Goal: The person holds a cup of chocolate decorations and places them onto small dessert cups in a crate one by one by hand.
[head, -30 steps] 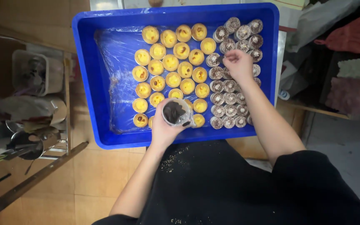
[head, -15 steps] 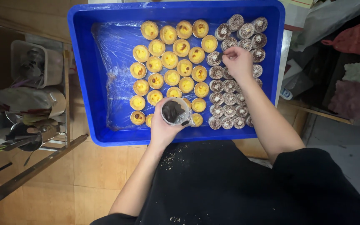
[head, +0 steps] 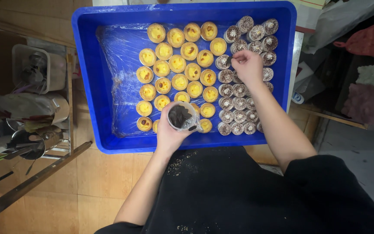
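Two hands worked over a blue crate (head: 87, 82) lined with clear film (head: 120, 78). The left hand (head: 174, 130) was closed around a small clear cup (head: 182, 116) holding dark chocolate pieces, and held it above the near edge of the crate, over the front row of tarts. The right hand (head: 248, 67) reached further in, its fingertips (head: 234, 56) pinched together on what looked like a small dark bit, right at a tart in the dusted group; the bit itself was too small to make out surely.

Plain yellow tarts (head: 178, 63) filled the middle of the crate in loose rows, some with browned spots. Dusted tarts (head: 239, 104), brown with white flecks, sat packed close together on the right side, running from the far corner to the near wall. The left part of the film lay bare.

Both bare forearms came up from a black apron (head: 221, 190) at the bottom, which carried a few pale crumbs. A metal rack (head: 35, 143) with utensils and a clear tub (head: 31, 69) stood to the left, over a tiled floor (head: 96, 182). Folded cloths (head: 364, 99) lay well off to the right.
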